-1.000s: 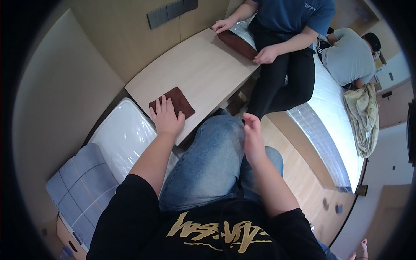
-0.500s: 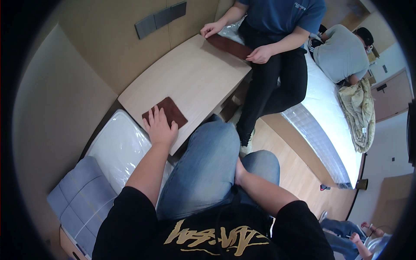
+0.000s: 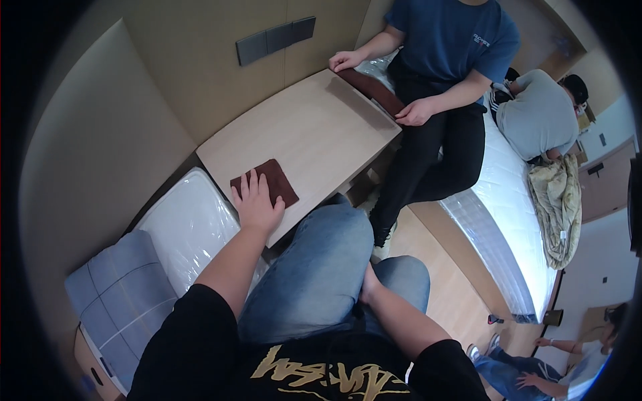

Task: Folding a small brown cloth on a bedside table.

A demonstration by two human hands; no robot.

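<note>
My left hand (image 3: 257,207) lies flat on a folded dark brown cloth (image 3: 282,182), its fingers spread. The cloth rests on the near end of a pale wood-grain table (image 3: 314,127), by the corner. My right hand (image 3: 367,285) is tucked between my jeans-clad thighs, and its fingers are hidden. Across the table a seated person in a blue T-shirt holds a longer brown cloth (image 3: 368,87) by its two ends, along the table's far edge.
A plastic-wrapped white cushion (image 3: 190,217) and a grey-blue checked cushion (image 3: 120,287) are at my left. Dark sockets (image 3: 275,41) sit on the wall. To the right stands a white mattress (image 3: 498,180) with a crumpled quilt (image 3: 555,207); other people are nearby.
The seated person's cloth has moved from the tabletop over the far edge and sags lower. My left hand stays on its cloth; the whole view has shifted slightly.
</note>
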